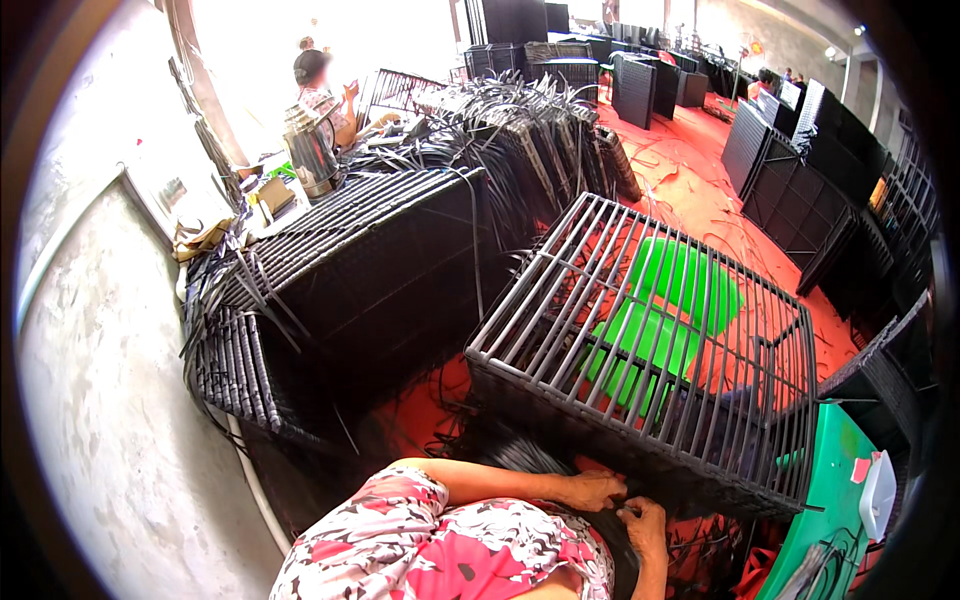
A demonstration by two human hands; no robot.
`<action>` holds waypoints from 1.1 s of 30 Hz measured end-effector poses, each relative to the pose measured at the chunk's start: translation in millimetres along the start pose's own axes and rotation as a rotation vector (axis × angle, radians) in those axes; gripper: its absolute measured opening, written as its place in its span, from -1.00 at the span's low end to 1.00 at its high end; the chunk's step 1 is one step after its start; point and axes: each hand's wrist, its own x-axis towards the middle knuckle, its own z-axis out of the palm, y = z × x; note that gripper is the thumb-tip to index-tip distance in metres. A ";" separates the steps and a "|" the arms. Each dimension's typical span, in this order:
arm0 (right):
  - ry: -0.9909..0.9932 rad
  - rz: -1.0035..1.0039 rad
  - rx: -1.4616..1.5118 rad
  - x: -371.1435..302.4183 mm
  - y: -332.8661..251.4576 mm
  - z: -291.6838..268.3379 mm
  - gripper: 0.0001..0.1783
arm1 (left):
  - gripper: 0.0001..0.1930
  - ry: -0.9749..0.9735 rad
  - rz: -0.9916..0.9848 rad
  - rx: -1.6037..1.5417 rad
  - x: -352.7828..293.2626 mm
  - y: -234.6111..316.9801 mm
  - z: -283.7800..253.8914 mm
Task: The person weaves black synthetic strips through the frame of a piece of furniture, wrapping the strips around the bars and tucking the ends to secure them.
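Note:
A black barred metal frame [575, 310] stands in front of me, its near side covered in dark woven strips. My left hand [597, 490] is at the lower edge of that side, fingers closed in a pinch. Just right of it, my right hand [645, 524] has its fingers curled and pressed together, close to the left fingertips. Whatever lies between the fingers is too dark and small to make out. Loose black strips [525, 455] lie beside my left forearm.
A green chair [650, 340] shows through the bars. At right, a green table [825, 455] holds a white tray [878, 495]. Stacked woven black panels [385, 260] fill the left, below a metal container [312, 155]. A person [325, 95] sits beyond; more panels [800, 190] line the red floor [690, 175].

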 end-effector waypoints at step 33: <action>0.195 -0.272 -0.114 -41.4 -81.7 -43.0 -0.77 | -0.88 -0.070 0.396 0.152 -15.8 63.2 -66.6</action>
